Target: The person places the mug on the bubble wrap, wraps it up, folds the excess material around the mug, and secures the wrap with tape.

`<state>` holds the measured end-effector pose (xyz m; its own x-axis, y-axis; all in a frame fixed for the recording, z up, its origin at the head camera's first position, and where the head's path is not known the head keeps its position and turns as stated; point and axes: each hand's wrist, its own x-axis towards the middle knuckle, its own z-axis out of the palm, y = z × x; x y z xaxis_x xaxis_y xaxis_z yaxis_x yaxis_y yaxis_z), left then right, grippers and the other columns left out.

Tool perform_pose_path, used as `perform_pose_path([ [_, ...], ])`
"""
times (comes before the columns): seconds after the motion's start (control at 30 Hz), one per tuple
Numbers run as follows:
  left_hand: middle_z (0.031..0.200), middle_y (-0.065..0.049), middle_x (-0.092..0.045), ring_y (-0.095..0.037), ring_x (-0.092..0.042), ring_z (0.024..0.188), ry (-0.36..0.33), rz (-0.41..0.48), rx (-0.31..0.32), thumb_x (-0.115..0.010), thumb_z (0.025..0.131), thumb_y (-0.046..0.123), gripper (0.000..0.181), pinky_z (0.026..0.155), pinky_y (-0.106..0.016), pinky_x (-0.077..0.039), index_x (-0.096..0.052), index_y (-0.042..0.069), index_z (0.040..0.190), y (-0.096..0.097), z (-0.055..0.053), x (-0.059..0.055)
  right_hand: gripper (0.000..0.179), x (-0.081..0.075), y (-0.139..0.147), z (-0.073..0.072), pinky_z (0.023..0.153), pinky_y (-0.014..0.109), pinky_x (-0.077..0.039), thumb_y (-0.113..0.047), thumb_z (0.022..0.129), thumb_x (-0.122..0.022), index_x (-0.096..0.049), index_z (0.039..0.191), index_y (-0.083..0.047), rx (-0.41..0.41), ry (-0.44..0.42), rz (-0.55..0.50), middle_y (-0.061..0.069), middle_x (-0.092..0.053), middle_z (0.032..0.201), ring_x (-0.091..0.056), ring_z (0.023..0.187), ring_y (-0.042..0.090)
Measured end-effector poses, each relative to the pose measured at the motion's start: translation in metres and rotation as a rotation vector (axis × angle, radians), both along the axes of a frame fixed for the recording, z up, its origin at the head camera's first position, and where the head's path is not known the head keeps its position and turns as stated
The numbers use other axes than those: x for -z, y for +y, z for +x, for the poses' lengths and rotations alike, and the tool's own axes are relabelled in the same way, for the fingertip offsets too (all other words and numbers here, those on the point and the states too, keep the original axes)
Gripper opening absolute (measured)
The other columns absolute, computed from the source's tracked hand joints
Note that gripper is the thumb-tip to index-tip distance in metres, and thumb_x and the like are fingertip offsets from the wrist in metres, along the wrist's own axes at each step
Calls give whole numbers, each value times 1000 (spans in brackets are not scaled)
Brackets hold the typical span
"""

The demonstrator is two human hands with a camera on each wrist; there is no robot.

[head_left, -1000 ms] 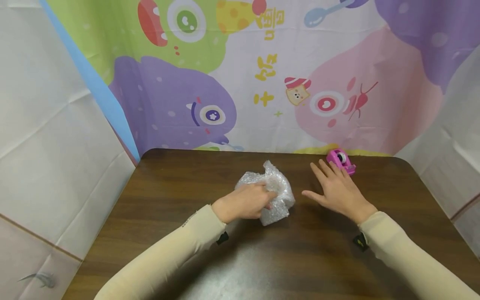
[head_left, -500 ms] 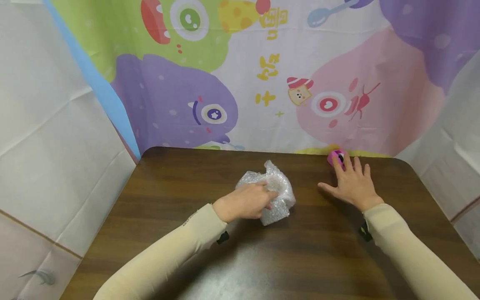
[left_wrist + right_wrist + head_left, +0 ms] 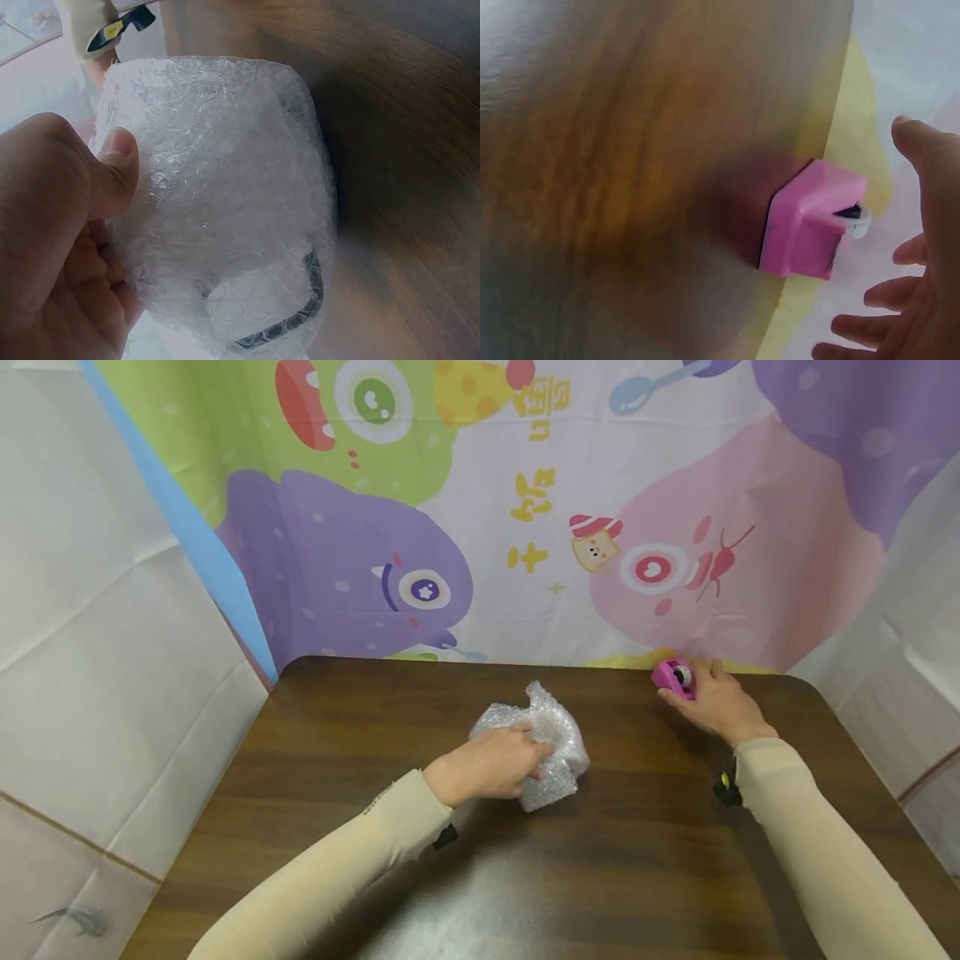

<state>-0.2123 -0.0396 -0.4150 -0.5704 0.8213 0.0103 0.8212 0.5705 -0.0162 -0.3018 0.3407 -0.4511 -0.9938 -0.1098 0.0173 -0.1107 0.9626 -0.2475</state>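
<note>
A bundle in clear bubble wrap (image 3: pixel 566 743) sits on the table, with my left hand (image 3: pixel 495 764) gripping its left side. In the left wrist view the thumb (image 3: pixel 116 169) presses the wrap and the other fingers curl in beside it. A dark curved strip (image 3: pixel 314 285) shows through the plastic; the rest of what is inside is hidden. At the table's back edge stands a pink tape dispenser (image 3: pixel 667 678) with a small white roll. My right hand (image 3: pixel 723 702) is right beside it, thumb and fingers apart; the right wrist view shows a gap between the fingers and the dispenser (image 3: pixel 802 232).
The dark wooden table (image 3: pixel 360 710) has a cartoon-printed curtain (image 3: pixel 525 610) hanging right behind its back edge. Pale panels (image 3: pixel 120 610) close in the left and right sides.
My right hand has moved right and back to the tape dispenser's right side, its spread fingers drawing in. My left hand and the bubble-wrapped bundle have stayed in place.
</note>
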Motion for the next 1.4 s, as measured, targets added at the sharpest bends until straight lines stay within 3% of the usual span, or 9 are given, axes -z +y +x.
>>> perform_pose_path([
  [0.23,91,12,-76,-17,-71,106,-15,-11,-8,-74,86,6,26,116,-33,-43,-66,15,109,0,0,0,76,-3,13,-13,108,71,-37,-48,106,-46,-40,143,17,8,-32,-126,43,-47,136,-48,123,57],
  [0.3,92,12,-77,-17,-71,107,-17,-12,-8,-73,86,5,26,118,-32,-41,-66,15,109,0,0,-1,64,-3,14,-14,101,69,-44,-40,107,-45,-48,135,17,19,-32,-128,42,-53,127,-53,114,54],
  [0.4,94,13,-77,-17,-70,110,-15,-15,-11,-74,87,7,27,119,-33,-40,-67,15,111,1,1,-1,41,-3,16,-15,78,55,-52,-27,106,-43,-60,109,11,38,-21,-127,30,-61,100,-57,91,43],
  [0.5,96,13,-78,-19,-69,115,-12,-20,-15,-75,88,11,27,119,-33,-39,-67,15,114,1,1,-1,31,-2,17,-15,63,38,-42,-19,102,-45,-62,93,6,66,-23,-142,18,-57,83,-53,80,34],
  [0.6,98,12,-78,-20,-68,117,-11,-24,-14,-75,90,13,27,122,-33,-36,-67,15,116,1,2,-1,31,-2,16,-15,63,34,-41,-17,99,-51,-67,101,9,73,-22,-154,17,-59,82,-53,80,34],
  [0.87,99,12,-78,-19,-69,115,-11,-28,-9,-75,88,10,31,123,-34,-34,-67,14,118,1,2,-1,42,-1,13,-15,76,46,-50,-24,100,-61,-67,113,16,62,-77,-171,27,-67,99,-58,87,37],
  [1.07,96,10,-78,-16,-71,110,5,-15,2,-76,87,9,29,123,-34,-34,-67,13,114,1,3,0,51,1,12,-13,80,46,-51,-34,101,-65,-65,118,14,86,-144,-234,31,-65,112,-57,93,37],
  [1.4,89,5,-75,-16,-73,100,21,-3,15,-75,91,12,19,123,-37,-34,-66,12,107,1,3,-1,46,2,11,-14,67,32,-44,-32,97,-71,-72,106,13,149,-100,-294,25,-69,98,-55,87,32],
])
